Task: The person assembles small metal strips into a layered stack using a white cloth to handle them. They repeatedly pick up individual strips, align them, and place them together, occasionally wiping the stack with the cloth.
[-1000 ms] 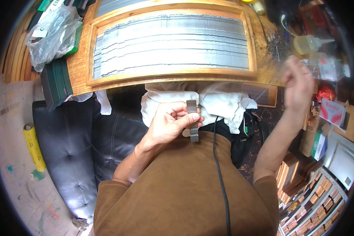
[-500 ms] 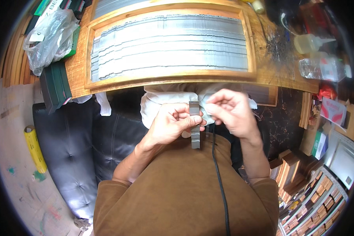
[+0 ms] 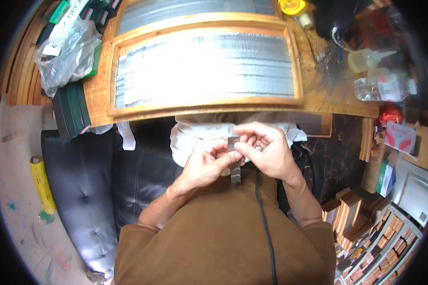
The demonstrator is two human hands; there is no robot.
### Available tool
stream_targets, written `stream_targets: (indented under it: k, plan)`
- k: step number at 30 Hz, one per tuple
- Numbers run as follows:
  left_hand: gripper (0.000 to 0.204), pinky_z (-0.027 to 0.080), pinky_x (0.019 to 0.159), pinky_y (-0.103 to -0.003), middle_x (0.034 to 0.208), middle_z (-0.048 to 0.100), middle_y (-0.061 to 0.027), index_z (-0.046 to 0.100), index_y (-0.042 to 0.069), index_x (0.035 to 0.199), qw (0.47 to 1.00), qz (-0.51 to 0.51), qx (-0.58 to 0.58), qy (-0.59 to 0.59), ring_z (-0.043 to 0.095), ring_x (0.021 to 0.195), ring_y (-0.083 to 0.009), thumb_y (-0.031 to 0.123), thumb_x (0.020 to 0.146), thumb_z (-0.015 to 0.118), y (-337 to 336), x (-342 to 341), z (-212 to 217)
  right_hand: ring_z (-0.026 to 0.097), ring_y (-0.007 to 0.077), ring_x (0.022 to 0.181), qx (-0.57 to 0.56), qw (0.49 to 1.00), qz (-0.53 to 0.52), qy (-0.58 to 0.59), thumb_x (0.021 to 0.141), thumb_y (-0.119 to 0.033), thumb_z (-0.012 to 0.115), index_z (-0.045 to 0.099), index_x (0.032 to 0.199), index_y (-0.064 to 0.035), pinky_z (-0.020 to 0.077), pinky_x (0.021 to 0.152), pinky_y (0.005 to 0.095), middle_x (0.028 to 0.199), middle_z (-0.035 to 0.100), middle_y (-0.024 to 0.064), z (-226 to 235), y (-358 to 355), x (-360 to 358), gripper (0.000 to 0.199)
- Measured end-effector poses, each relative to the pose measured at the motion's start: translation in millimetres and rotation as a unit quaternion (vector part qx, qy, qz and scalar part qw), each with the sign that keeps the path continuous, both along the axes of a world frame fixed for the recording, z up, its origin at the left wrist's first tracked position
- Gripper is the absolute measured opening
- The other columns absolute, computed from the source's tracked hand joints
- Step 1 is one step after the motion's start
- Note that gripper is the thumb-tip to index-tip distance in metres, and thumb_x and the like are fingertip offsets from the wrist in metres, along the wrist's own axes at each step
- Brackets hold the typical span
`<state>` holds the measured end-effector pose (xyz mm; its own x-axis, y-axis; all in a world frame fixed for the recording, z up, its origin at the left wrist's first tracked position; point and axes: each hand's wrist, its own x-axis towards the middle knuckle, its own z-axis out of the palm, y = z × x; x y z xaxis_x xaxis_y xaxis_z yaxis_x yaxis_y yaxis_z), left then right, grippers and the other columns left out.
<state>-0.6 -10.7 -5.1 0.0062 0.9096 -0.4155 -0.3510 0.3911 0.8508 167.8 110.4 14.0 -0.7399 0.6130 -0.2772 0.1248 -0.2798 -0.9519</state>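
A narrow grey bundle of thin strips [image 3: 236, 175] stands lengthwise in front of my chest, over my lap. My left hand [image 3: 205, 161] pinches it around the middle between thumb and fingers. From the other side my right hand [image 3: 270, 151] meets it near the upper end, thumb and fingertips drawn together on the bundle. Fingers cover much of its upper half; the lower end sticks out below them. Beyond my hands, a wooden-framed tray [image 3: 204, 107] on the table holds tight rows of similar grey strips [image 3: 266, 66], partly washed out by glare.
The wooden table [image 3: 325, 102] carries a second framed tray [image 3: 195, 14], a yellow tape measure [image 3: 292, 6], a clear bottle [image 3: 383, 88] and a squeeze bottle [image 3: 364, 61]. Dark green boxes [image 3: 71, 111] and a plastic bag [image 3: 66, 59] are at left. A black cord [image 3: 265, 223] runs down my shirt.
My right hand has come leftward from beside the bundle and closed at its upper part. My left hand keeps its hold. The whole view has shifted slightly, with the table lower in the picture.
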Motion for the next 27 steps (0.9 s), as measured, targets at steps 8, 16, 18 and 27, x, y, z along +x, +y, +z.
stream_targets:
  k: [8, 16, 18, 27]
  plan:
    - [0.017, 0.053, 0.063, -0.022, 0.096, 0.080, -0.0083, 0.074, -0.002, 0.107, 0.999, 0.011, -0.024, -0.035, 0.068, 0.077, -0.0060, 0.014, 0.103, 0.073, 12.3, -6.5, 4.5, 0.066, 0.0088, 0.068, 0.002, 1.000, 0.001, -0.018, 0.096, 0.004, 0.071, 0.075, 0.112, 0.0075, 0.0576, 0.059, 0.0232, 0.091, 0.068, 0.0053, 7.4, 8.4, -11.4, 0.017]
    - [0.015, 0.055, 0.062, -0.020, 0.096, 0.081, -0.0081, 0.075, 0.000, 0.106, 0.996, -0.021, -0.062, -0.062, 0.075, 0.081, -0.0108, 0.015, 0.102, 0.073, 40.0, -33.3, -14.5, 0.060, 0.0024, 0.066, -0.180, 0.981, -0.063, 0.032, 0.105, -0.017, 0.069, 0.075, 0.113, 0.0033, 0.0497, 0.057, 0.0168, 0.084, 0.071, 0.0008, -48.6, 3.9, -19.4, 0.022]
    - [0.015, 0.055, 0.063, -0.020, 0.095, 0.081, -0.0080, 0.075, 0.000, 0.104, 0.997, -0.027, -0.062, -0.042, 0.076, 0.082, -0.0106, 0.014, 0.101, 0.074, 43.8, -39.8, -19.2, 0.061, 0.0019, 0.064, -0.202, 0.975, -0.087, 0.040, 0.103, -0.016, 0.071, 0.076, 0.109, 0.0017, 0.0490, 0.054, 0.0171, 0.081, 0.071, 0.0007, -53.8, 5.8, -25.7, 0.019]
    - [0.017, 0.057, 0.063, -0.022, 0.096, 0.081, -0.0107, 0.075, -0.001, 0.105, 0.994, -0.020, -0.083, -0.066, 0.076, 0.080, -0.0123, 0.014, 0.099, 0.077, 43.6, -37.3, -10.7, 0.062, 0.0045, 0.062, -0.199, 0.976, -0.075, 0.037, 0.101, -0.014, 0.074, 0.075, 0.104, 0.0036, 0.0497, 0.053, 0.0190, 0.081, 0.072, 0.0040, -40.8, 9.8, -29.3, 0.018]
